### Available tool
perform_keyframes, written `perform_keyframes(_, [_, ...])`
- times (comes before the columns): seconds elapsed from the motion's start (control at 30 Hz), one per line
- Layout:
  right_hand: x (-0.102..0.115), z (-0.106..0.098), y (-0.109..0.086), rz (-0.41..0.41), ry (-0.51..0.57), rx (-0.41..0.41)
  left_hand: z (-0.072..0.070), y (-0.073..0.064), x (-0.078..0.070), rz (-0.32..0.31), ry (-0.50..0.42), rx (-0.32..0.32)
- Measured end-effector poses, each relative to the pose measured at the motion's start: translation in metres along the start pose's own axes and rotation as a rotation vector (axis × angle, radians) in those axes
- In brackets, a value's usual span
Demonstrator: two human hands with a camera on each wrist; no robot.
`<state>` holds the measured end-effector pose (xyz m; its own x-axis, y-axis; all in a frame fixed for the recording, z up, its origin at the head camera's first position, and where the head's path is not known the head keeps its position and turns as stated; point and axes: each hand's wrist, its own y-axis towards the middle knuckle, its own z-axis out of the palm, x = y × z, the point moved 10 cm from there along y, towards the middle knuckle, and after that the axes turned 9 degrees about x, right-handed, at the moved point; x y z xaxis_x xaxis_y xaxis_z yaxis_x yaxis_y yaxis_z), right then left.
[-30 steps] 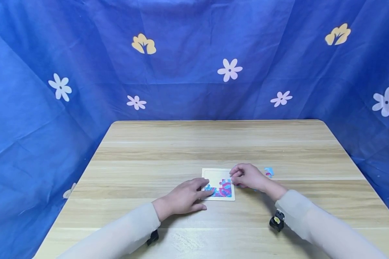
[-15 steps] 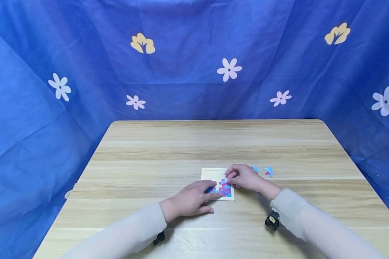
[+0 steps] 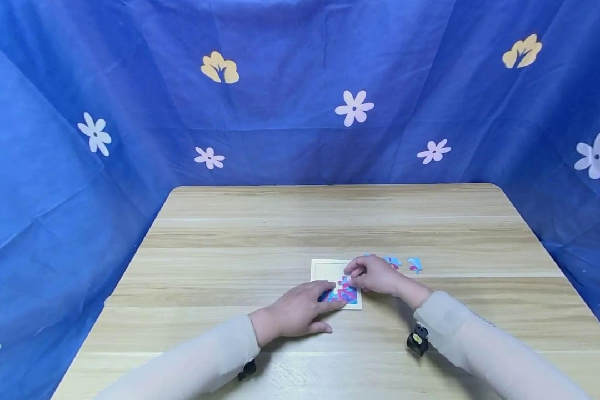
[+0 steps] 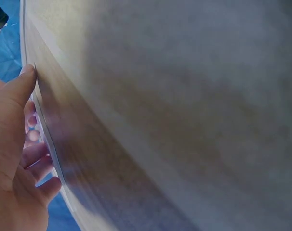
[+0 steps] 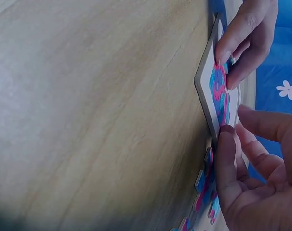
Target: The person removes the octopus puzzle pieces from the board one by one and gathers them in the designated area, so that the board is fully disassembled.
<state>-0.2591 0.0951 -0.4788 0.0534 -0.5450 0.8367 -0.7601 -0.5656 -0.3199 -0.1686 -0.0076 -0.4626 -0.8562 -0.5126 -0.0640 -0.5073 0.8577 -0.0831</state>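
Observation:
A small pale puzzle tray (image 3: 321, 270) lies on the table, its lower part filled with blue and pink puzzle pieces (image 3: 350, 297). My left hand (image 3: 297, 309) reaches in from the left, its extended fingertips resting on the fitted pieces. At the tray's right edge is my right hand (image 3: 377, 275), slightly bent. In the right wrist view, its thumb and fingers (image 5: 226, 149) touch or nearly touch the tray's edge, with a gap between the upper and lower fingertips. I see no piece held there. The left wrist view mostly shows the tabletop and part of the left hand (image 4: 13, 144).
Loose puzzle pieces lie right of the tray: one (image 3: 414, 265) farthest out, another (image 3: 393, 261) closer, others partly behind the right hand. The wooden table (image 3: 230, 233) meets a blue flowered cloth (image 3: 280, 128) at the back and sides.
My right hand has shifted slightly left over the tray's right edge, uncovering more loose pieces. The left hand has slid a little right across the fitted pieces.

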Motion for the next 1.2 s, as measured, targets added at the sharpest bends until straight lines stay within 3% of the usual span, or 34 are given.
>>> perform_keyframes(0.3, [0.006,0.002,0.002,-0.003,-0.139,0.000,0.001,0.001,0.000,-0.013,0.049,0.001])
perform_keyframes(0.5, [0.003,0.003,0.003,0.033,-0.157,0.004,0.001,0.000,0.000,-0.016,0.045,0.002])
perform_keyframes(0.7, [0.009,0.000,0.003,0.007,-0.249,-0.015,0.000,0.000,0.001,-0.017,0.039,0.007])
perform_keyframes(1.0, [0.013,0.000,0.004,-0.023,-0.179,0.009,0.001,0.000,0.002,-0.007,0.046,-0.004])
perform_keyframes(1.2, [0.018,-0.001,0.002,-0.043,-0.195,0.015,-0.001,0.000,0.002,-0.009,0.046,-0.001])
